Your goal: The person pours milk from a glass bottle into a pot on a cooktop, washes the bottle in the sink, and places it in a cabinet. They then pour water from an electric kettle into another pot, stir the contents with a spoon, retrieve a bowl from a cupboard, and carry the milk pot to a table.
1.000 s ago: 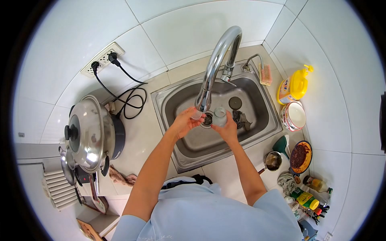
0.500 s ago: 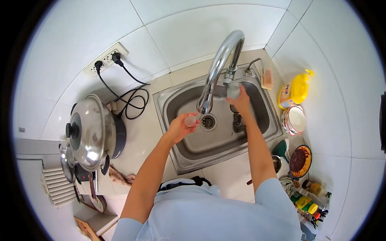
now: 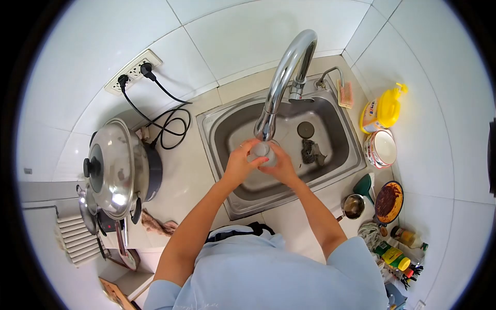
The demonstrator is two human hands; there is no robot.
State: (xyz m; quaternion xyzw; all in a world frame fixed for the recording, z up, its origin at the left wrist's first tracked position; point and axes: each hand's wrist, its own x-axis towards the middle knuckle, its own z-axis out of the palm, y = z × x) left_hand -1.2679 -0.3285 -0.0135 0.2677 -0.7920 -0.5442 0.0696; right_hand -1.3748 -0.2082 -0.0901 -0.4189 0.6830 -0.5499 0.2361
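White-tiled walls (image 3: 232, 36) back a faucet (image 3: 265, 125); below, fingers (image 3: 256, 163) of left hand (image 3: 239, 164) and right hand (image 3: 283, 166) grip a glass jar (image 3: 262, 150), which could slip if wet.

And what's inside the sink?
On the floor of the sink: a dark round disc and, lower in view, a dark crumpled lump, possibly a scourer. The left hand and right hand hold a small translucent jar above; whatever lies beneath them is covered.

Sink (image 3: 287, 122) silver-grey. Jar (image 3: 262, 150) I hold over sink: translucent, greyish-white. My shirt (image 3: 274, 274): pale blue, near side of sink. Right of sink: bottle (image 3: 387, 109) yellow, bowl (image 3: 385, 146) white with red pattern outside. Left of sink: lid (image 3: 116, 170) silver, knob (image 3: 91, 168) black.
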